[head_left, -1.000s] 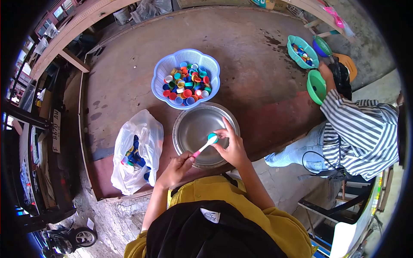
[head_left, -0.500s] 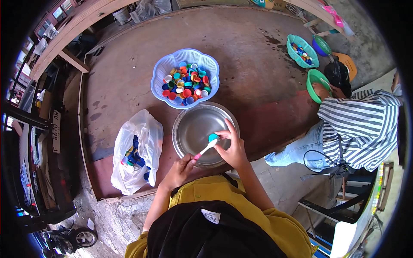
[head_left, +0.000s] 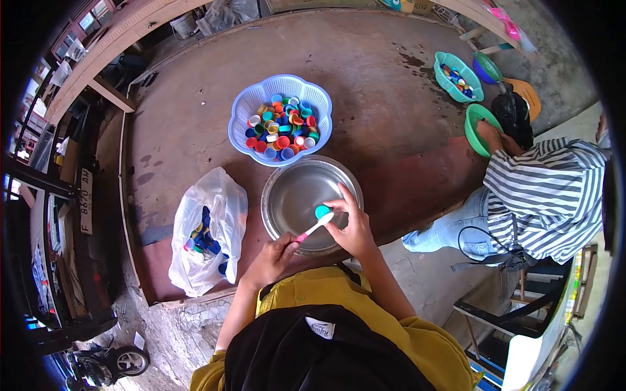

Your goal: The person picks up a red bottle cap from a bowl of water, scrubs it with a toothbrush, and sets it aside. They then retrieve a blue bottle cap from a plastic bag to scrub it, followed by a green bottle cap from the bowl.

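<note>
My left hand (head_left: pixel 269 259) is closed round the pink handle of a toothbrush (head_left: pixel 315 227), whose white head points up and right. My right hand (head_left: pixel 353 226) pinches a green bottle cap (head_left: pixel 322 212) between thumb and fingers. The brush head is at the cap's lower edge; whether it touches is too small to tell. Both are held above a round metal bowl (head_left: pixel 267 207) with a shiny inside. Just behind the bowl stands a blue plastic basket (head_left: pixel 240 111) with many coloured bottle caps. To the left a white plastic bag (head_left: pixel 225 189) holds more caps, mostly blue.
On the right, a person in a striped shirt (head_left: pixel 544 189) has hands in a green bowl (head_left: pixel 472 132). Near it are a turquoise basket (head_left: pixel 440 73) of caps, a purple-and-green bowl (head_left: pixel 487 68) and a black plastic bag (head_left: pixel 510 116). The brown tabletop (head_left: pixel 189 98) has a raised left edge.
The green cap has tilted slightly in my right hand, its round face now showing more. The toothbrush head has shifted a little right and down. The other person's hand moved slightly in the green bowl.
</note>
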Available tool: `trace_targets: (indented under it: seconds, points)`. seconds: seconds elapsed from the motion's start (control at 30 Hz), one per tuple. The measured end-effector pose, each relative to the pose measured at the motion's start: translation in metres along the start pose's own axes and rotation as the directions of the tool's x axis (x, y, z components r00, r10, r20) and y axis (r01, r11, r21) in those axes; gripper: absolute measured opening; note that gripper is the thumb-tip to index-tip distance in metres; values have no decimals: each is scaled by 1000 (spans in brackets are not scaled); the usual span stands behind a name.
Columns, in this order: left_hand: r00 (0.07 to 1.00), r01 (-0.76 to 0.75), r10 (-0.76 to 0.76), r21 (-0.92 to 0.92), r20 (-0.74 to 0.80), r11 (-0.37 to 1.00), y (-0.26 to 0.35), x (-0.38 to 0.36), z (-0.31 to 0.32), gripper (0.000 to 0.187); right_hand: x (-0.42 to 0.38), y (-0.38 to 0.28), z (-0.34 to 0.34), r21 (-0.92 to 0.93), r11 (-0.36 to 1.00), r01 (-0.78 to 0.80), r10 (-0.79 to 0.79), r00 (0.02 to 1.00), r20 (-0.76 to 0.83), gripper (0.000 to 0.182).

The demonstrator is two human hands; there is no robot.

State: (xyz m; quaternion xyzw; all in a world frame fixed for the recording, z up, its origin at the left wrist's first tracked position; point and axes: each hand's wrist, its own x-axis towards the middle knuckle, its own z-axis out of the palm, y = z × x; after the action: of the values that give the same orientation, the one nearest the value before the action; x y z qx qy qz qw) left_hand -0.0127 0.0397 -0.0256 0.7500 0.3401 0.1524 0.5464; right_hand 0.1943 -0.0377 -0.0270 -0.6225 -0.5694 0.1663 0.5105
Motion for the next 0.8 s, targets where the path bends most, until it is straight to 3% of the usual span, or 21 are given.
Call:
trace_targets:
  seconds: [0.07,0.1,0.2,0.23,0.3,0.37,0.43,0.53,0.63,0.8]
  points:
    - [999,-7,9,50,-41,999,-3,2,1,16,-2,6,2,67,998,-6,9,999,-52,76]
    - [982,-67,87,120,-169,991,-5,4,1,17,-2,6,3,102,995,-9,18,996,-84,74]
    - [986,-68,66,-12,-150,998,-8,5,-9,17,0,3,-1,77,997,-4,12,995,-102,56]
    - [993,-47,43,-36,-107,998,-6,4,-10,16,-2,8,2,232,961,-149,170,983,-71,49]
    - [997,-31,29,-19,-69,999,8,2,-8,16,-6,20,11,503,760,-412,443,894,63,35]
    - [996,-67,71,67,-58,995,18,2,-4,15,-8,22,10,761,429,-486,545,811,211,30]
    - [995,-87,90,88,-33,992,21,1,0,14,-11,23,10,864,111,-491,567,745,350,29]
    - [994,-109,110,130,-1,985,18,0,3,13,-11,14,12,903,-33,-429,550,746,375,24]
    - [990,-140,141,147,0,979,16,0,5,12,-12,14,13,908,-116,-403,586,710,390,29]
    - [993,-116,117,108,-7,987,30,-6,2,12,-13,14,11,922,-113,-371,495,784,376,37]
